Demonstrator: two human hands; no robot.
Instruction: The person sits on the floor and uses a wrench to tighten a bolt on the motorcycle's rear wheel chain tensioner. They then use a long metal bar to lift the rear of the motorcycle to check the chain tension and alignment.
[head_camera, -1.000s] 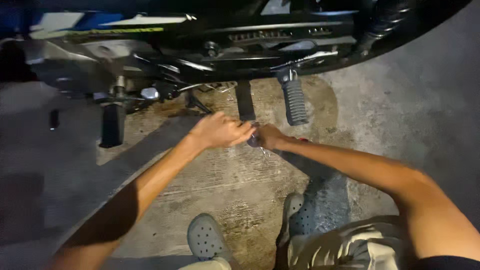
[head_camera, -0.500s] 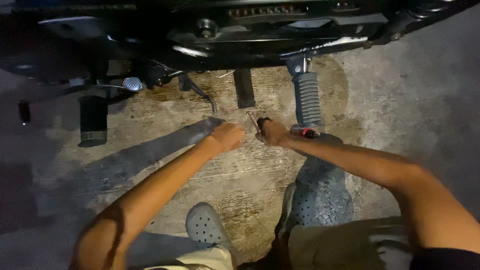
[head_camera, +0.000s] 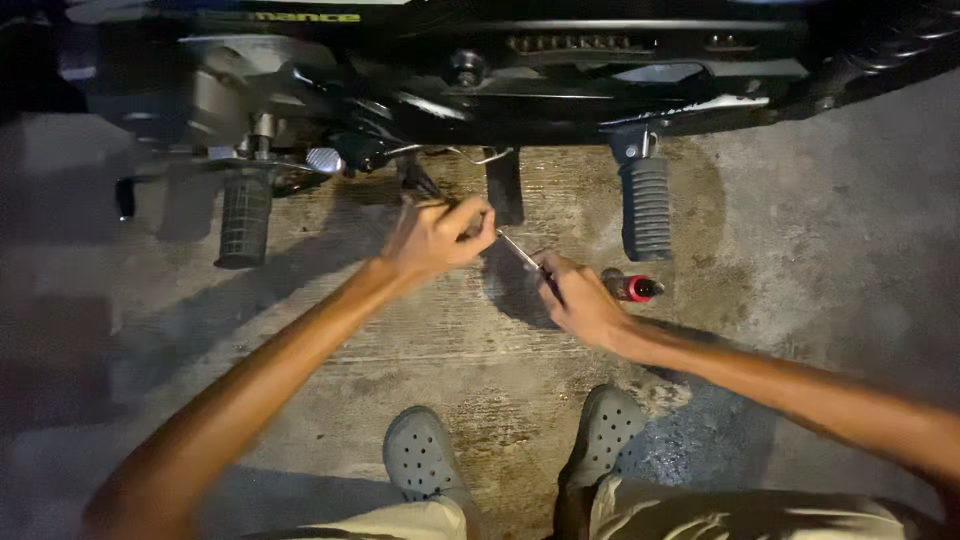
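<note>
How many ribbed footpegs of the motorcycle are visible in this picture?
2. One footpeg hangs at the left, beyond the left hand; the other footpeg hangs at the right, above the right hand. More may be hidden behind the motorcycle.

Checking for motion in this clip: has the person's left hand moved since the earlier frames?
Yes. The left hand has gone up toward the black motorcycle underside, nearer the left ribbed black rubber footpeg, away from the right hand.
</note>
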